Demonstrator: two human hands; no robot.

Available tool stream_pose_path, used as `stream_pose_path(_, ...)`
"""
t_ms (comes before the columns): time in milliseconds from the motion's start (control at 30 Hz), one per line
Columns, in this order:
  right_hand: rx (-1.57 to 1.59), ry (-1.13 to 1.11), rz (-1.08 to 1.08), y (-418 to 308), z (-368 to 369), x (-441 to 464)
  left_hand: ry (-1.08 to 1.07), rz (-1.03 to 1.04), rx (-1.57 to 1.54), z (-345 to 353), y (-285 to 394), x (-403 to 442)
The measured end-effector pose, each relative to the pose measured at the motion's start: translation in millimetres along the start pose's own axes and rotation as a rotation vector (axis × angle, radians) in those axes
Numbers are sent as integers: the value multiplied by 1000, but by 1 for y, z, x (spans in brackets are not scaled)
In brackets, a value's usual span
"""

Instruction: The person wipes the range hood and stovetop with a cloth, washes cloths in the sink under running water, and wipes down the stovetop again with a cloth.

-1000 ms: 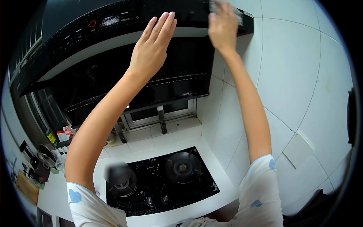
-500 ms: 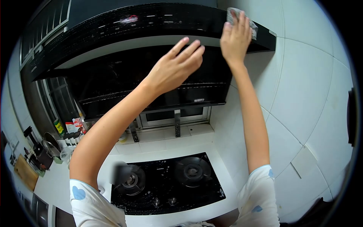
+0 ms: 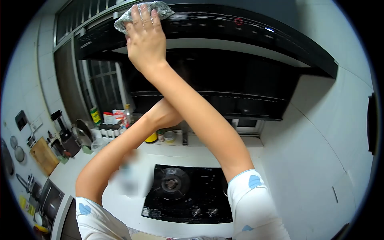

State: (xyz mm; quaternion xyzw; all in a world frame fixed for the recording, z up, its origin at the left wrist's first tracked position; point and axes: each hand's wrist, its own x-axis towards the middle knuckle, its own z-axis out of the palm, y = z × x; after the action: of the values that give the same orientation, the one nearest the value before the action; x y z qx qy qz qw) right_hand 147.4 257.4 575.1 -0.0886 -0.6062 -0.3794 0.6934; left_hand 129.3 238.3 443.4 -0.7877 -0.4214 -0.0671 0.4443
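My right hand (image 3: pixel 148 42) presses a silvery, textured cloth (image 3: pixel 160 9) against the upper left part of the black range hood (image 3: pixel 240 30), its fingers laid over the cloth. Below it, my left hand (image 3: pixel 166 115) is partly behind my right forearm, and its fingers are hidden. The two arms cross in front of the hood. White streaks and droplets mark the hood's front and lower panel. Under the hood lies a black gas stove (image 3: pixel 192 200), also spotted with drops, its right burner largely covered by my right arm.
A blurred pale shape (image 3: pixel 134 176) stands left of the stove. Jars, packets and a yellow-green bottle (image 3: pixel 95 116) line the window side. Farther left are a knife block, a pan lid (image 3: pixel 82 134) and a cutting board (image 3: pixel 44 156). Tiled wall (image 3: pixel 320 132) rises at right.
My right hand has swept with the cloth from the hood's right end to its left. My left hand has dropped behind my right forearm. The view has shifted left.
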Motion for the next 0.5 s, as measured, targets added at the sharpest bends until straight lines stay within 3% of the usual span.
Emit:
stream_pose_path(133, 22, 50, -21, -78, 43, 14, -51, -10, 114, 0, -33, -63)
stream_pose_path(200, 61, 34, -33, -109, 59, 21, 68, -59, -81, -4, -47, -88)
stream_pose_path(267, 30, -17, -52, -131, 70, 28, 11, -74, -47, -4, -60, -111)
stream_pose_path(500, 3, -22, -123, -138, 80, 33, 78, -33, 71, 0, -78, -124)
